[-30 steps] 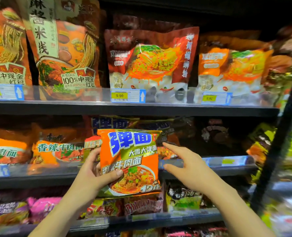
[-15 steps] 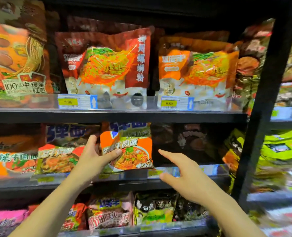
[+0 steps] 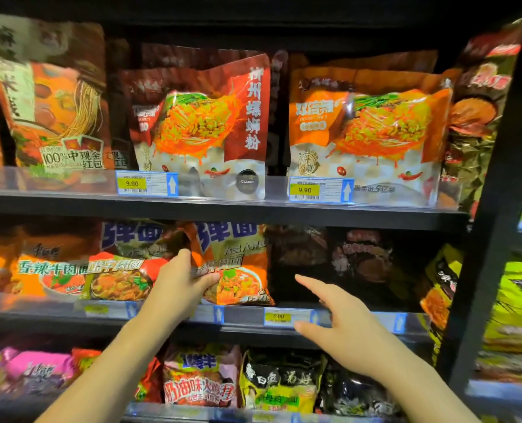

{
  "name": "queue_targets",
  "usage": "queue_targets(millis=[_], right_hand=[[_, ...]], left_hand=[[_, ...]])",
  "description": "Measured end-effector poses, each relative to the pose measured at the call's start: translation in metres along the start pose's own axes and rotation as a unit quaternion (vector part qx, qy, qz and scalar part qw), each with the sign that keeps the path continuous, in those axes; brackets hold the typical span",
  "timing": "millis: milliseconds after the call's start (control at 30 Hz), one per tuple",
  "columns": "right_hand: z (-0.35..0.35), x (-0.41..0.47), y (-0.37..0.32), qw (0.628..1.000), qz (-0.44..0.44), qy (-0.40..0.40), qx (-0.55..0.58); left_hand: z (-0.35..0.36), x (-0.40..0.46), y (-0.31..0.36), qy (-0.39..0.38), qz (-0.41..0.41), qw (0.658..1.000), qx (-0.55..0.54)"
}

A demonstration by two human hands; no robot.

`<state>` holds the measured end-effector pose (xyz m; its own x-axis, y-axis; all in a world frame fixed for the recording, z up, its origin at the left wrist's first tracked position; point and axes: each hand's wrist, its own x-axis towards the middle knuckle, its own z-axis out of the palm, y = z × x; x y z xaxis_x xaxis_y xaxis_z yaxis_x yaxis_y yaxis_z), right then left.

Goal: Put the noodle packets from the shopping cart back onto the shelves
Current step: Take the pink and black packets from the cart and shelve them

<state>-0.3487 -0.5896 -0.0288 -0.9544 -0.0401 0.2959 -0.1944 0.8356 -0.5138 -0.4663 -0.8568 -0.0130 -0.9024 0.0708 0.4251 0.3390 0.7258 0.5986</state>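
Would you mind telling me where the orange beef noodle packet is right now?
In the head view, the orange noodle packet stands on the middle shelf, gripped by the left hand, between a matching packet and dark packets.

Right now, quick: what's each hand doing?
Left hand: grips the orange beef noodle packet on the middle shelf.
Right hand: open, holding nothing.

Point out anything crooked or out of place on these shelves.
Only one thing stands out: the orange noodle packet on the middle shelf leans askew, gripped by the left hand and not yet let go. The right hand hovers open beside it. Nothing looks spilled or torn.
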Motion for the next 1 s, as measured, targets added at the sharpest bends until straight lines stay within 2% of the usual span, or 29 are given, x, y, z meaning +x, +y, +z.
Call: queue_targets(millis=[133,333,433,633,733,833,1000], right_hand=[[-0.003,0.0,0.004,1.0,-0.003,-0.002,0.006],[-0.004,-0.004,0.015,1.0,-0.01,-0.004,0.013],[-0.007,-0.008,0.02,1.0,-0.008,-0.005,0.013],[-0.013,-0.02,0.02,0.999,0.02,0.006,-0.033],[-0.014,-0.028,0.017,0.996,0.06,0.013,-0.067],[-0.018,-0.04,0.014,0.987,0.12,0.012,-0.107],[-0.028,-0.069,0.002,0.959,0.217,0.012,-0.182]], left_hand=[[-0.006,0.001,0.007,-0.079,-0.03,0.993,0.078],[-0.017,-0.004,0.018,-0.109,-0.064,0.983,0.132],[-0.023,-0.02,0.023,-0.075,-0.028,0.984,0.158],[-0.025,-0.051,0.025,-0.06,0.012,0.971,0.232],[-0.025,-0.056,0.028,-0.13,0.052,0.966,0.218],[-0.022,-0.058,0.03,-0.207,0.1,0.944,0.237],[-0.02,-0.062,0.038,-0.258,0.163,0.919,0.248]])
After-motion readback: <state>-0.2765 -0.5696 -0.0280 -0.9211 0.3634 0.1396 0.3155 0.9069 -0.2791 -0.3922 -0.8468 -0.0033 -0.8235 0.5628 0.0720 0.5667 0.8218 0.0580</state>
